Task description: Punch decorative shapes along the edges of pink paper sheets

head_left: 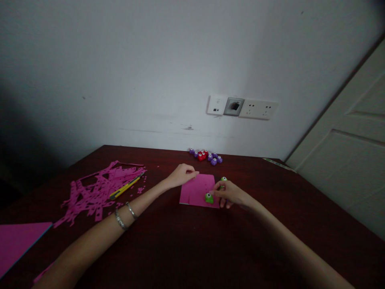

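Observation:
A folded-looking square of pink paper (pixel 195 188) lies on the dark table. My left hand (pixel 181 175) is at its upper left edge, with closed fingers holding the sheet there. At the paper's lower right sits a small green craft punch (pixel 209 198) with a white round button. My right hand (pixel 230 194) has thumb and forefinger against that punch, the other fingers curled below. A second green craft punch (pixel 223 179) stands just behind my right hand, which partly hides it. Small marks show on the paper near my right fingertips.
Pink punched paper scraps (pixel 90 188) and tiny cut bits spread over the left side, with a yellow utility knife (pixel 126 186) on them. Purple and red punches (pixel 202 155) cluster by the wall. Another pink sheet (pixel 21 241) lies front left; a narrow strip (pixel 279 164) lies back right.

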Tool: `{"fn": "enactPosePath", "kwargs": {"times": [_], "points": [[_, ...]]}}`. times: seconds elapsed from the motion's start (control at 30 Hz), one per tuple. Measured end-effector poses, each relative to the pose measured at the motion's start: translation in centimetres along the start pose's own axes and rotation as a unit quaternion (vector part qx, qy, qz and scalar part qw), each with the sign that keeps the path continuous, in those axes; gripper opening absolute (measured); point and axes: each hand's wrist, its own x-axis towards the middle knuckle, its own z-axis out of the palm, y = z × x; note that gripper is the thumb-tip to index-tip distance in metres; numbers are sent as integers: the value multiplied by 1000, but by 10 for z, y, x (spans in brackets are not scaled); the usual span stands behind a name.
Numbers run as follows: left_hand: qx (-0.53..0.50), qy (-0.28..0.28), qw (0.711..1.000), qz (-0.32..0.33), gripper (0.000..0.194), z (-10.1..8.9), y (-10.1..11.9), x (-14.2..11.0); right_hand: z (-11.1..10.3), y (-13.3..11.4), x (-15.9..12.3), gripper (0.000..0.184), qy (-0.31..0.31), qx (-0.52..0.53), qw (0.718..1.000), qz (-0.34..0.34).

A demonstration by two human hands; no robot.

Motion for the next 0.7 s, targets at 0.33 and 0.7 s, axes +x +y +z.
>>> {"fn": "enactPosePath", "kwargs": {"times": [0.33, 0.7], "points": [[-152, -111, 973, -131, 36, 19, 8, -1, 0, -6, 8, 30, -71, 24, 995, 71], [-99, -279, 950, -99, 46, 27, 19, 10, 1, -9, 15, 28, -107, -47, 989, 96]]}}
